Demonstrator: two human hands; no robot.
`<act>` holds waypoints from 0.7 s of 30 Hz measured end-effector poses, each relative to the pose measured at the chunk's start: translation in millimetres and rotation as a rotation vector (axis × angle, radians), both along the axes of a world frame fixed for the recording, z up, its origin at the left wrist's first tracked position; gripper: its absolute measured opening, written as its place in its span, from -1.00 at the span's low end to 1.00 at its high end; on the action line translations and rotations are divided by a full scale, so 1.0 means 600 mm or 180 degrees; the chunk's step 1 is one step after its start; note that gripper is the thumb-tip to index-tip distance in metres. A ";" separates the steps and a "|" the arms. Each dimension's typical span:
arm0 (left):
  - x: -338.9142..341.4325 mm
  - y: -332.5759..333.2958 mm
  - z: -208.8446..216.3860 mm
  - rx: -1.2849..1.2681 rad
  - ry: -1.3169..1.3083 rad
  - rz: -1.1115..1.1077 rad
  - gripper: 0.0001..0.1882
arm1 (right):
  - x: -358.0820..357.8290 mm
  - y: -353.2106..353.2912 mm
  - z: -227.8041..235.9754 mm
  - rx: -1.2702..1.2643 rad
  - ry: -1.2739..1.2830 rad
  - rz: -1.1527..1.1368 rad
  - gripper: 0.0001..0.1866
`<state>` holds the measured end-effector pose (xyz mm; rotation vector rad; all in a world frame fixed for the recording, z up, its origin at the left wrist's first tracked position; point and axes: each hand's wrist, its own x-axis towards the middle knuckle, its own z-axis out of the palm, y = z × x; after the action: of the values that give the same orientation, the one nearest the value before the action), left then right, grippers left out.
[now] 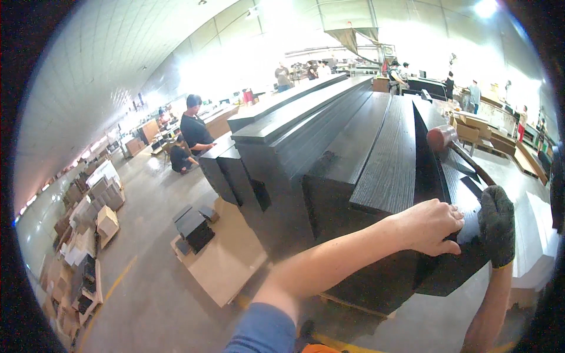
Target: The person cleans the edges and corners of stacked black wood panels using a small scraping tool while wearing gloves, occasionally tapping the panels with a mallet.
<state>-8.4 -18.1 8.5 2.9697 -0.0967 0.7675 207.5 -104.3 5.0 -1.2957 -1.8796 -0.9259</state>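
Note:
My right hand [497, 226], in a dark grey knit glove, is closed round the handle of a mallet. The mallet [440, 139] has a reddish-brown head, which is up and away from me over the black boards. Bare and to the left of it, my left hand [426, 226] lies with bent fingers against a black board [466, 226], its thumb pointing right; the fingertips are partly hidden. Long black wood-grained boards [385, 162] lie side by side just beyond my left hand.
Tall stacks of black boards [276, 156] rise ahead. Small black pieces [194, 226] lie on a brown sheet [232, 265] at the left. Cartons [107, 222] line the far left. A person in dark clothes [194, 126] stands beyond the stacks; white panels [532, 235] are at the right.

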 end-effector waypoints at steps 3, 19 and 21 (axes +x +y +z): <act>-0.002 -0.001 -0.014 0.0039 -0.0192 -0.0018 -0.43 | -0.018 0.000 0.006 0.0418 -0.0249 -0.0010 -0.78; 0.030 0.006 -0.017 0.0093 0.0334 0.0216 -0.50 | 0.106 -0.003 -0.033 -0.0296 -0.0326 -0.0717 -0.64; 0.039 0.007 -0.025 0.0054 0.0323 0.0328 -0.52 | 0.139 0.010 -0.051 0.0214 -0.0642 -0.0462 -0.67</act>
<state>14.9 -14.0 -6.4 3.0435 0.0561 0.6273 290.8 -98.0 -25.5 -1.3547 -1.9055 -1.2250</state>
